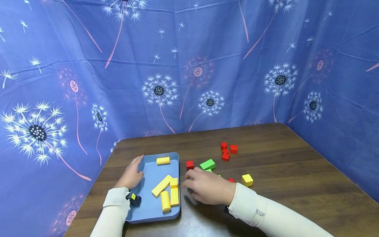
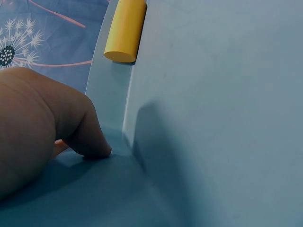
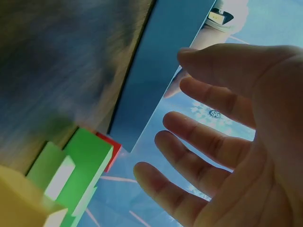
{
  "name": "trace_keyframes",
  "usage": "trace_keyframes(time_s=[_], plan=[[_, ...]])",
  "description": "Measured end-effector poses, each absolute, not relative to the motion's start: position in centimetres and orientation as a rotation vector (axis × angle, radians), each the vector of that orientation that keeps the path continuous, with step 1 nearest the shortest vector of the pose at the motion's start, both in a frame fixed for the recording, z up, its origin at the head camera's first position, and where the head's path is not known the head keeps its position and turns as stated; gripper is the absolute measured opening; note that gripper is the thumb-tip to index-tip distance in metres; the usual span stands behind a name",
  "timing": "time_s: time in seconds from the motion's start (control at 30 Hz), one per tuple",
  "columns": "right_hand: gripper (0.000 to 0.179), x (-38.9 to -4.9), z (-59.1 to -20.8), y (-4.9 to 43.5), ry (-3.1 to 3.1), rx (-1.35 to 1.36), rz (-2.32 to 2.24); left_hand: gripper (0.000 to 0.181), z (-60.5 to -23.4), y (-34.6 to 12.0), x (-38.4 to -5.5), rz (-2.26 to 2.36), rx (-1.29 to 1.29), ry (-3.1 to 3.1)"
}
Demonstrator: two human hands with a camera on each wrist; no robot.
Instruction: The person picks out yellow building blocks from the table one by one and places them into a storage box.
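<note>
A blue tray (image 1: 148,179) holds several yellow blocks. Among them are a cylinder (image 1: 163,160) near its far side, another cylinder (image 1: 165,201) and a long block (image 1: 162,186). My left hand (image 1: 131,176) grips the tray's left rim, thumb on the inner side; its other fingers are mostly hidden. Just past the right rim, over the table, hovers my right hand (image 1: 208,186). Nothing is in it; the right wrist view shows its fingers (image 3: 194,163) spread and slightly bent. Close by lie a red cube (image 1: 189,165) and a green block (image 1: 207,164), with more green pieces partly hidden behind the hand.
Several red pieces, including a cube (image 1: 234,149) and a cylinder (image 1: 224,145), sit farther back on the wooden table (image 1: 272,154). A yellow cube (image 1: 247,180) lies beside the right sleeve. Blue patterned cloth (image 1: 189,82) hangs behind the table.
</note>
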State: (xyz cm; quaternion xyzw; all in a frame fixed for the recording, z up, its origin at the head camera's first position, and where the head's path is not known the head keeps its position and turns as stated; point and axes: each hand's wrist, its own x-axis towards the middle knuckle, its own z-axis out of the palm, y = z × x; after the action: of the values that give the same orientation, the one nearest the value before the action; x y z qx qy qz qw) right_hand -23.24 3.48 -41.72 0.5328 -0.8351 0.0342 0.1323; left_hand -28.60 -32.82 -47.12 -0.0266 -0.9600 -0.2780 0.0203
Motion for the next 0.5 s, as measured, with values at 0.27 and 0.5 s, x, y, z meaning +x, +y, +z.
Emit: trace_keyframes(time_s=[0.27,0.5], plan=[[0.037,-23.2,-42.2,5.1,-2.451,1.506,0.147,0.074,-47.0,-32.8,-28.5,-0.873,-0.08,-2.979],[0.035,-23.4,-42.2,6.6,-2.464,1.473,0.181,0.075,-47.1,-32.7,-28.7,-0.875,-0.085,-2.982]])
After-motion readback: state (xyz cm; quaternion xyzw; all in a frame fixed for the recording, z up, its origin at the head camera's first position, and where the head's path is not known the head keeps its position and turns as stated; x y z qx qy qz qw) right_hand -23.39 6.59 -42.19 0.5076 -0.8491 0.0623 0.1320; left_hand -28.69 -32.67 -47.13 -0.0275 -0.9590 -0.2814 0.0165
